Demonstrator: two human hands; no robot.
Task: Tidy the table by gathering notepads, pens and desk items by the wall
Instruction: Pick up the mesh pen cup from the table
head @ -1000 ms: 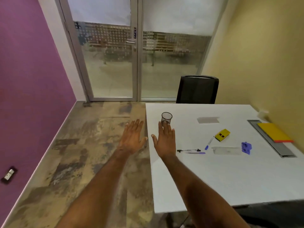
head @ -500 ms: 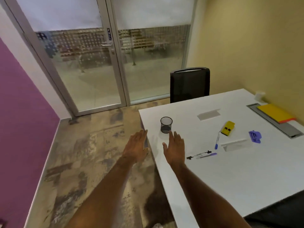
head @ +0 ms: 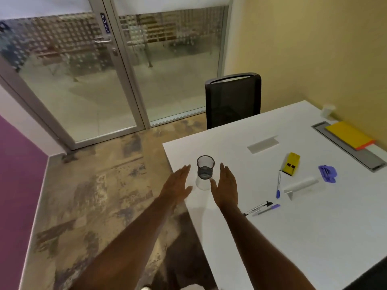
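Mesh pen cup point(head: 205, 166) stood near tabletop point(head: 314, 237) corner, far from wall. Left hand point(head: 177, 188) and right hand point(head: 227, 188) flanked it, fingers straight, not touching. Light cup could tip off edge if nudged.

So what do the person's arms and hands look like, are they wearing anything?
Both arms are bare as far as the picture shows: no sleeves, gloves, watch or bracelets. The left hand and right hand show no rings. The forearms are long and slim, and the fingers look long and narrow.
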